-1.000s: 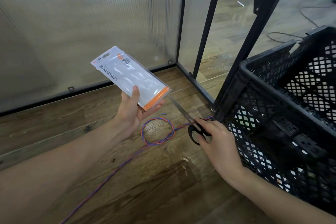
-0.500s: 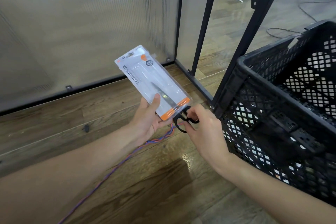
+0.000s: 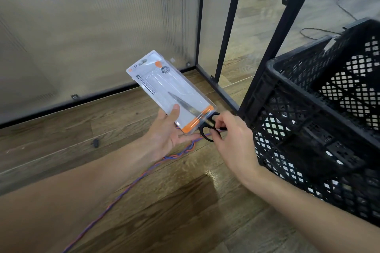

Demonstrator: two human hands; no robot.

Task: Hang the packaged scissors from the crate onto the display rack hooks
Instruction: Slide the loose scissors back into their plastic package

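My left hand (image 3: 167, 129) holds a clear and white scissors package (image 3: 162, 86) with an orange bottom strip, thumb on its front, tilted up to the left. A pair of black-handled scissors (image 3: 207, 127) sticks out of the package's lower end, its blades partly inside the sleeve. My right hand (image 3: 230, 135) pinches the black handles. The black plastic crate (image 3: 308, 92) stands at the right, just beside my right hand. No rack hooks are in view.
A twisted red-and-blue cord (image 3: 144, 174) runs across the wooden floor under my hands. Black frame posts (image 3: 226, 33) and a ribbed translucent panel (image 3: 92, 26) stand behind. A small dark object (image 3: 95, 142) lies on the floor at the left.
The package has come down and to the right, toward my right hand. My right hand lifted the scissors off the floor and slid the blades into the package's lower end.
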